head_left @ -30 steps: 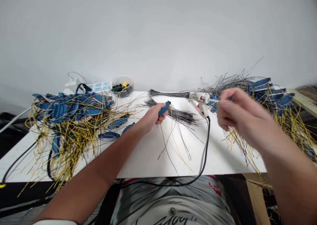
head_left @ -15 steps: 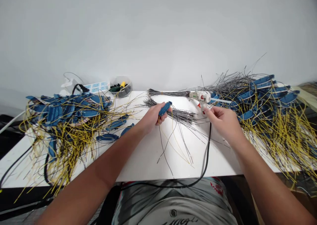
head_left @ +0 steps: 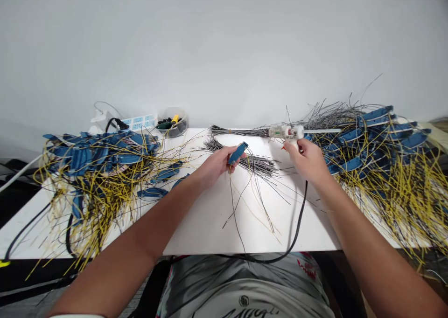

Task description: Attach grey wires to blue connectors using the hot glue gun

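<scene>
Head view. The left grip is closed around a blue piece, held over the middle of the bench, with thin black and yellow wires trailing toward the near edge. The right grip is wrapped around the handle of a glue gun, to the right of the blue piece and apart from it; whether the trigger is pressed cannot be told. The gun's front end points left, just beside the right end of the far wire bundle; if heated, it could scorch those strands or stick to them. A nearer wire bundle has its loose ends between the two grips, where a stray drip might mat them together. The black cord drops from the handle over the near edge; slack swinging left could snag the trailing wires. The white stick juts rightward from the gun's rear over the right heap, and might catch in its tangle if the gun is turned. The left grip covers much of the blue piece, so misplaced hot glue could burn skin.
</scene>
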`<action>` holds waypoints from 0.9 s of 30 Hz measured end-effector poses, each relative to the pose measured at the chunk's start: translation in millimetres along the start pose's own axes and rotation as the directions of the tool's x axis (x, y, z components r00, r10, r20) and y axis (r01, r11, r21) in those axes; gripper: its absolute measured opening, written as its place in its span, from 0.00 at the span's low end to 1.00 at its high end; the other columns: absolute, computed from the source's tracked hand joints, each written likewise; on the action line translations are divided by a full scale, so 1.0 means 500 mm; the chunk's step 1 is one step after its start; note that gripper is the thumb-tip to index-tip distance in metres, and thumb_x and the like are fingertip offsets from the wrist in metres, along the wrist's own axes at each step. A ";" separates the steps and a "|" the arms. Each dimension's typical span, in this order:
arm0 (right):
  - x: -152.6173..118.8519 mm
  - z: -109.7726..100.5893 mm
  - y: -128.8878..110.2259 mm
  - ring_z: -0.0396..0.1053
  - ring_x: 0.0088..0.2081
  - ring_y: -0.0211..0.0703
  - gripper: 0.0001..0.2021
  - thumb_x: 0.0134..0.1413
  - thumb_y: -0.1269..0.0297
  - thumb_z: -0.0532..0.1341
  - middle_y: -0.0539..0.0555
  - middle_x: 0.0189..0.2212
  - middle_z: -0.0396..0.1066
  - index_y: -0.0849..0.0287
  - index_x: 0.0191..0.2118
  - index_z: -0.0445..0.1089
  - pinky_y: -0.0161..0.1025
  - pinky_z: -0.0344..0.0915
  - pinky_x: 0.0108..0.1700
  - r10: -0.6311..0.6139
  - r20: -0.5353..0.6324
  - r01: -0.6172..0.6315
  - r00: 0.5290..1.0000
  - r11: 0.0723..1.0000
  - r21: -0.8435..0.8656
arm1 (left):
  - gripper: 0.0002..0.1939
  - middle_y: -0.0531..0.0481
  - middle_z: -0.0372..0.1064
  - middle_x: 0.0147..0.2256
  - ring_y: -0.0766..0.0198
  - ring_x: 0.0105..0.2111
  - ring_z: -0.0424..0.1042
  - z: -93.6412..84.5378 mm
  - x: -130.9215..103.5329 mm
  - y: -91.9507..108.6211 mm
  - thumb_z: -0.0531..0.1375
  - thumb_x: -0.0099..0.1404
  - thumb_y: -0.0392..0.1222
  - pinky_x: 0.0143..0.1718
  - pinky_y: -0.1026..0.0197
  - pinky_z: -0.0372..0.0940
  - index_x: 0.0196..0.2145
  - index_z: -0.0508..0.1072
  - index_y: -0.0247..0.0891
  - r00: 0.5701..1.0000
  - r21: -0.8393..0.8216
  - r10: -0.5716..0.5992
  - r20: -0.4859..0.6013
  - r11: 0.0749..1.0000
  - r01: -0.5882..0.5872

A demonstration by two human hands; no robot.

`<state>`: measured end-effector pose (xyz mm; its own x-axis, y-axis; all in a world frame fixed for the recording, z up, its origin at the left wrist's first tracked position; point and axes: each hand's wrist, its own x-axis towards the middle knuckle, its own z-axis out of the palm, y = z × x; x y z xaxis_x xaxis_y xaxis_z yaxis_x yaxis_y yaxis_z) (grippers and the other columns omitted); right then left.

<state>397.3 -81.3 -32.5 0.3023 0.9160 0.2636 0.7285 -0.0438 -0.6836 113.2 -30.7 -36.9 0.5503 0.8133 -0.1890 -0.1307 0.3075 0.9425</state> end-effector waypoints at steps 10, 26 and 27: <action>-0.053 -0.014 -0.057 0.62 0.20 0.39 0.17 0.64 0.49 0.62 0.56 0.29 0.77 0.58 0.41 0.79 0.39 0.54 0.20 -0.148 0.432 -0.206 0.890 0.714 0.669 | 0.20 0.49 0.66 0.33 0.68 0.29 0.63 -0.016 0.007 0.002 0.64 0.67 0.55 0.29 0.64 0.63 0.43 0.79 0.32 0.998 -0.055 -0.059 0.027 0.997 0.061; -0.069 0.040 -0.045 0.56 0.18 0.33 0.26 0.70 0.41 0.57 0.46 0.17 0.61 0.62 0.37 0.74 0.36 0.54 0.25 -0.269 0.606 -0.193 0.749 0.786 0.587 | 0.20 0.51 0.63 0.30 0.70 0.25 0.59 -0.014 0.016 -0.005 0.67 0.65 0.57 0.22 0.65 0.53 0.34 0.74 0.34 0.997 -0.008 -0.047 -0.056 0.999 0.046; -0.069 0.041 -0.045 0.56 0.18 0.33 0.26 0.71 0.41 0.57 0.46 0.16 0.61 0.62 0.37 0.74 0.36 0.53 0.25 -0.267 0.609 -0.193 0.747 0.789 0.583 | 0.21 0.50 0.63 0.30 0.70 0.25 0.59 -0.014 0.016 -0.005 0.67 0.66 0.57 0.22 0.65 0.54 0.34 0.74 0.34 0.998 0.004 -0.045 -0.051 0.999 0.046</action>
<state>358.0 -103.9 -40.1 -0.3429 0.9387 -0.0350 0.1578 0.0209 -0.9873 112.4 -21.6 -42.8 0.5125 0.8228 -0.2456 -0.1021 0.3424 0.9340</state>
